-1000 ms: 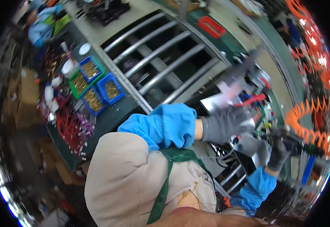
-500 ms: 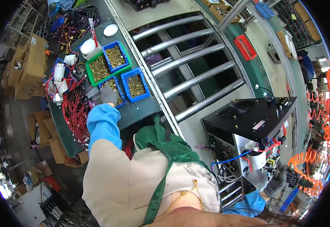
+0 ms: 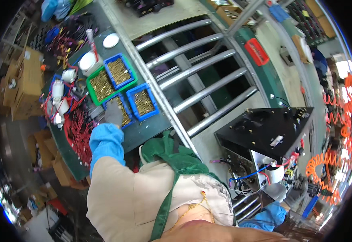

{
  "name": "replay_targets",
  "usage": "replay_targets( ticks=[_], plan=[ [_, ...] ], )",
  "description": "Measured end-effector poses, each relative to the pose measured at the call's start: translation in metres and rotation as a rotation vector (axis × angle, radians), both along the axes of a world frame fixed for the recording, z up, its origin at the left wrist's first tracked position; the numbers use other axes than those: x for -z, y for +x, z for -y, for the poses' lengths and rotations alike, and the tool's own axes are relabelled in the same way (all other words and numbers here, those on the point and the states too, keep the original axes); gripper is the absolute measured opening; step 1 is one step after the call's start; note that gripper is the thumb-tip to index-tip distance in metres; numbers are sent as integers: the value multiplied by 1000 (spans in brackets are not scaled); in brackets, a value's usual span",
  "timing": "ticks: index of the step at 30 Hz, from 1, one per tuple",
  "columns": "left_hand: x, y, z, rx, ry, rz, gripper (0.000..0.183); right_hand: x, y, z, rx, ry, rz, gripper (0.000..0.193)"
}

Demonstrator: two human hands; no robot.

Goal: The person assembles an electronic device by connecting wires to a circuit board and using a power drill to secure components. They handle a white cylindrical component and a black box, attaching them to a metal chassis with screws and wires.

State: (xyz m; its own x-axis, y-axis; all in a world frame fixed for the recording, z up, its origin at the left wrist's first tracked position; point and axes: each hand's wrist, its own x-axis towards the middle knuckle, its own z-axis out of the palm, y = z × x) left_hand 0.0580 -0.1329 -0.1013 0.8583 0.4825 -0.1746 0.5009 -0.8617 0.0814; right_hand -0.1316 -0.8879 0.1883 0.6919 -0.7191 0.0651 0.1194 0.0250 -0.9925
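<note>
My left hand (image 3: 114, 114), in a grey glove, reaches into a small blue bin (image 3: 131, 120) of brass-coloured screws; its fingertips are hidden among the bin and the screws. Beside that bin stand a second blue bin (image 3: 156, 111) and a green tray (image 3: 91, 91), both with similar small brass parts. Another blue bin (image 3: 108, 71) sits in the green tray. Far to the right, my gloved right hand (image 3: 296, 198) is closed around a dark power screwdriver (image 3: 314, 188). Near this tool is a black metal housing (image 3: 260, 131) with wires and a white cylindrical part (image 3: 275, 174).
Red wire bundles (image 3: 79, 135) and white cylinders (image 3: 58, 89) lie left of the bins. A white tub (image 3: 88, 61) with a red-handled brush stands behind. Metal rollers (image 3: 208, 90) lie between bench and housing. Orange coiled hoses (image 3: 323, 161) hang at right.
The view has shifted slightly. My left hand stays at the same blue bin, its fingers lower against the screws. The right hand still holds the screwdriver, now blurred.
</note>
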Motion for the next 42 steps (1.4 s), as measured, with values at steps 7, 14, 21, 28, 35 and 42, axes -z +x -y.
replay_targets(
  ticks=[7,14,21,28,35,42],
  plan=[
    [15,-6,0,124,73,75,21,3,-8,17,-87,25,56,24],
    [56,-1,-53,-82,-274,281,26,-5,9,-16,-191,-171,43,29],
    [26,-19,-24,123,126,236,29,-17,-3,-37,-168,-217,-2,27],
    [-11,-33,3,-819,-1902,922,15,-19,8,-29,-430,-283,-67,16],
    [0,-18,-7,-532,-2218,723,21,-23,8,-51,-223,-192,-28,30],
    [-203,-37,253,474,-1980,-30,24,-31,15,-63,-198,-115,15,30]
  ],
)
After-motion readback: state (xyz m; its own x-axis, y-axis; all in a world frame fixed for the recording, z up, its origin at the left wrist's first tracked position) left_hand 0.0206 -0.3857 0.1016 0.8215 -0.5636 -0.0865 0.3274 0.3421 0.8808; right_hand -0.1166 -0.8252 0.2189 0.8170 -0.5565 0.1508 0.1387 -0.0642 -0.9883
